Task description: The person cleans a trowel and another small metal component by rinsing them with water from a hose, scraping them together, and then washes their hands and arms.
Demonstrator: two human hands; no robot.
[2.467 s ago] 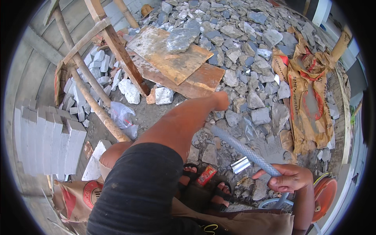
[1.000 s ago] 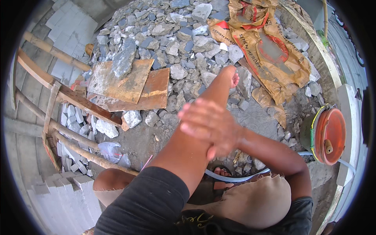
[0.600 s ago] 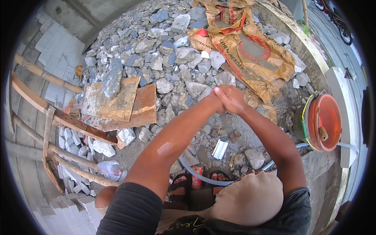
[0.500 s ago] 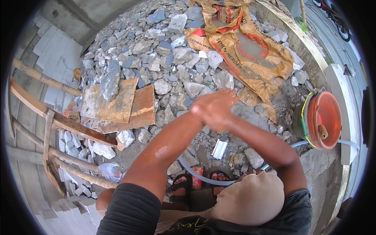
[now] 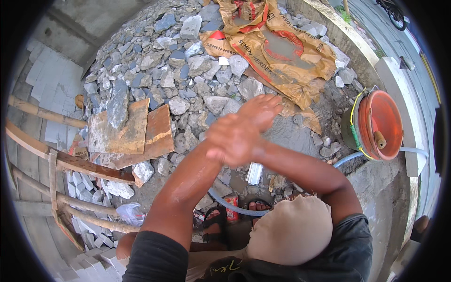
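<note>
My bare left hand reaches out over the wet ground, back up, with its fingers stretched out and nothing in it. My right hand is wrapped round my left forearm just behind the wrist, and motion blurs it. The skin of the left forearm shines as if wet. Below the right hand, a small silver-and-white packet lies on the ground. Between my sandalled feet stands a red container, partly hidden, near a pale hose.
Broken grey stones are heaped ahead. Torn brown paper sacks lie at the far right. An orange bucket with a wooden-looking handle inside sits in a darker bucket. Stained boards and a timber-and-bamboo frame stand left.
My right hand has slid from the left hand's wrist back along the forearm toward the elbow. The view has shifted slightly, moving the surroundings left and up in the picture.
</note>
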